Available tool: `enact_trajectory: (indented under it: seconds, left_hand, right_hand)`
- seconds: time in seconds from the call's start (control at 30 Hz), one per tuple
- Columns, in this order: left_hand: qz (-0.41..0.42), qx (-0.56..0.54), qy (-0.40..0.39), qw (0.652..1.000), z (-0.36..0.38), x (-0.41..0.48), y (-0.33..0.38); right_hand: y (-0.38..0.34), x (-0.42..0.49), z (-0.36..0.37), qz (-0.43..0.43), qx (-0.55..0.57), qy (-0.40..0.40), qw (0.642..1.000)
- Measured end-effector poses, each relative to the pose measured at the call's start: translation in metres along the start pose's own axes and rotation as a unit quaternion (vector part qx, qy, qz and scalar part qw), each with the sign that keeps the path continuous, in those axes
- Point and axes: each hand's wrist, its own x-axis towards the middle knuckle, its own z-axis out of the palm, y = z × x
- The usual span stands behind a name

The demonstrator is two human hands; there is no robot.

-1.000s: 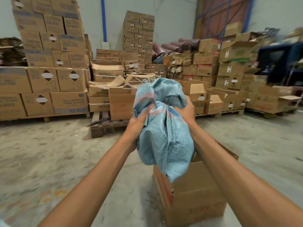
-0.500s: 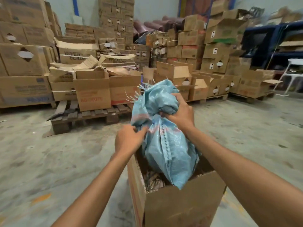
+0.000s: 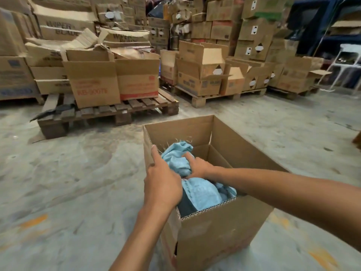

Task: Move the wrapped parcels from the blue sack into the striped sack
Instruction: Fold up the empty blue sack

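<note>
Head view: an open cardboard box [image 3: 224, 233] stands on the concrete floor [image 3: 78, 182] in the near middle, its flaps out of sight and its corrugated near edge showing. The blue sack [image 3: 203, 194] sits down inside this box, against its left wall, with the frayed, bunched top rising toward the far side. The right hand [image 3: 197, 167] reaches in from the right and is clamped around the sack's gathered neck, fingers curled into the woven cloth. The left hand [image 3: 162, 182] is at the box's left wall, one digit stretched out along the top edge; its other fingers go down inside beside the sack and are hidden, so I cannot tell whether they grip anything. What the sack holds is not visible.

Farther off on the left, a wooden pallet [image 3: 109, 112] carries brown cartons [image 3: 91, 83], some printed in red. More stacked cartons on pallets fill the far middle and right, and a white frame [image 3: 347, 61] stands at the far right edge.
</note>
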Motion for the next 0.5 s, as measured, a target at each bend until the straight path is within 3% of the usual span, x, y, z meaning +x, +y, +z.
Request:
enact_trajectory:
  seconds: [0.07,0.13,0.23,0.33,0.5]
  left_hand:
    - [0.002,0.013,-0.001,1.000,0.001,0.001,0.000]
    - [-0.003,0.024,0.006,1.000,0.002,0.002,0.001]
    - [-0.012,0.031,0.011,0.999,0.002,0.001,0.003]
    - [-0.015,0.042,0.012,0.999,0.004,0.003,0.002]
    - [-0.024,0.046,-0.001,0.999,0.001,0.004,0.005]
  right_hand:
    - [0.009,0.009,0.021,0.083,0.021,-0.100,0.991]
    - [0.011,0.014,0.034,0.195,0.058,-0.114,0.972]
    - [0.000,0.007,0.029,0.243,0.014,-0.151,0.958]
    - [-0.014,-0.013,0.002,0.207,-0.039,-0.196,0.958]
    - [-0.026,-0.027,-0.027,0.099,-0.033,-0.149,0.983]
